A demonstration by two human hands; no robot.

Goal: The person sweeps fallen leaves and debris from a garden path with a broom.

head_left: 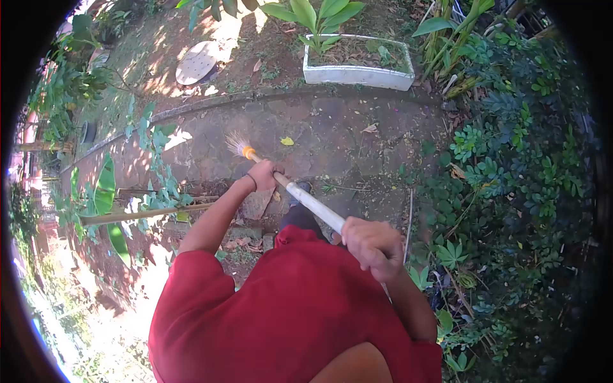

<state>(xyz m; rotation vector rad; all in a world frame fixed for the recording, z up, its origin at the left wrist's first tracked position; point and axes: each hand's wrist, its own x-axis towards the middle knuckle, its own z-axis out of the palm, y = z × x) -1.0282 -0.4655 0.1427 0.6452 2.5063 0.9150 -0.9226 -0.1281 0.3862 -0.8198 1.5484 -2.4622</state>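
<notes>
A long-handled broom [314,204] slants across the front of my body, its pale bristles fanned out at the far left end below an orange binding. My left hand [264,175] is wrapped round the lower part of the handle, close to the binding. Higher up, my right hand [375,247] grips the white upper part of the handle in a fist. The bristles are over the stone path [332,143], left of a yellow leaf [287,141].
A white planter [359,76] with green plants stands beyond the path's raised edge. Left of it lies a round pale lid [196,63]. Dense bushes [504,172] line the right side. A bamboo pole [150,214] juts in from the left among leafy plants.
</notes>
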